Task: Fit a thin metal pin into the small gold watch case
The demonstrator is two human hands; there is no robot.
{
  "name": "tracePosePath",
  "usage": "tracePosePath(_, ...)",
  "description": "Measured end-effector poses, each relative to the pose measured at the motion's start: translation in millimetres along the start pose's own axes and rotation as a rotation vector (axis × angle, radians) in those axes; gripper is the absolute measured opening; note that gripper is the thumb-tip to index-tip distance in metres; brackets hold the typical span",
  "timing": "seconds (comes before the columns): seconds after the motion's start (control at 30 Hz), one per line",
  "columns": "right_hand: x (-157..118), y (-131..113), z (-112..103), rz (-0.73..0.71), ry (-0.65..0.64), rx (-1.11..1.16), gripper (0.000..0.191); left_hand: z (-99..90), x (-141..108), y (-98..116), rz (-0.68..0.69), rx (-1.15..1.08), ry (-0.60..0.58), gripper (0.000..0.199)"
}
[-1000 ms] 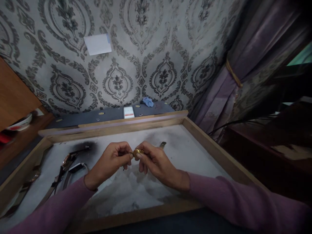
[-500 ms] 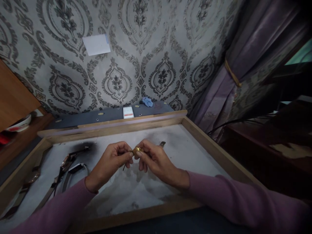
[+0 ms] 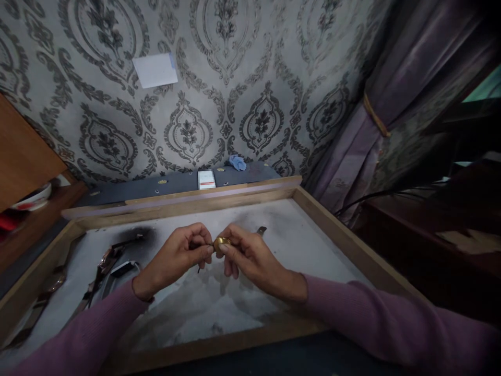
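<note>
"Scrolling from the left, you had watches [image 3: 106, 259] lying in that wooden tray [image 3: 336, 235], right?"

"Yep, then your left hand [image 3: 180, 256] was pinched closed on the left end of a gold piece [image 3: 222, 242] held up over the tray's white floor [image 3: 313, 256], while your right hand [image 3: 254, 258] gripped its other side just as snugly."

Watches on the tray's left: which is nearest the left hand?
The watch with the dark rectangular face, just beside the left hand. The rose-gold watch and the leftmost watch lie farther away.
</note>
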State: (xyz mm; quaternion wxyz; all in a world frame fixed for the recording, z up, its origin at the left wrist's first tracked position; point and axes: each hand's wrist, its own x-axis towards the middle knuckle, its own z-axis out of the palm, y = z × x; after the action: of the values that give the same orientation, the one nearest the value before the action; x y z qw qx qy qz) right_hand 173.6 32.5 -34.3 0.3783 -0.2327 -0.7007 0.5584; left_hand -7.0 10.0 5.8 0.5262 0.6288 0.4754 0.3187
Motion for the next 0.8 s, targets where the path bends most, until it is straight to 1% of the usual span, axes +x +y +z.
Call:
tracePosePath(0.1, 0.0, 0.5, -1.9, 0.022, -0.035, 0.036, 0.023, -2.1, -0.7, -1.3, 0.022, 0.04, -0.056, 0.015)
tracePosePath(0.23, 0.8, 1.9, -3.7, 0.039, -0.064, 0.061, 0.023, -3.4, -2.3, -2.8, 0.064, 0.111, -0.092, 0.011)
tracePosePath(0.4, 0.4, 0.8, -4.5, 0.065, -0.125, 0.057, 0.02, -2.2, -6.0, -0.1, 0.123, 0.318, -0.123, 0.011)
tracePosePath(0.53, -1.6, 0.8, -4.8, 0.065, -0.159, -0.027, 0.018, 0.0, -8.1, 0.4, 0.174, 0.441, -0.153, 0.013)
tracePosePath(0.63, -2.2, -0.8, -5.1, 0.08, -0.167, -0.06, 0.017, -0.2, -7.8, -1.6, 0.179, 0.438, -0.155, 0.012)
tracePosePath(0.8, 1.5, -5.7, -7.6, 0.15, -0.152, 0.056, 0.018, -1.2, -6.6, -4.0, 0.16, 0.368, -0.118, 0.014)
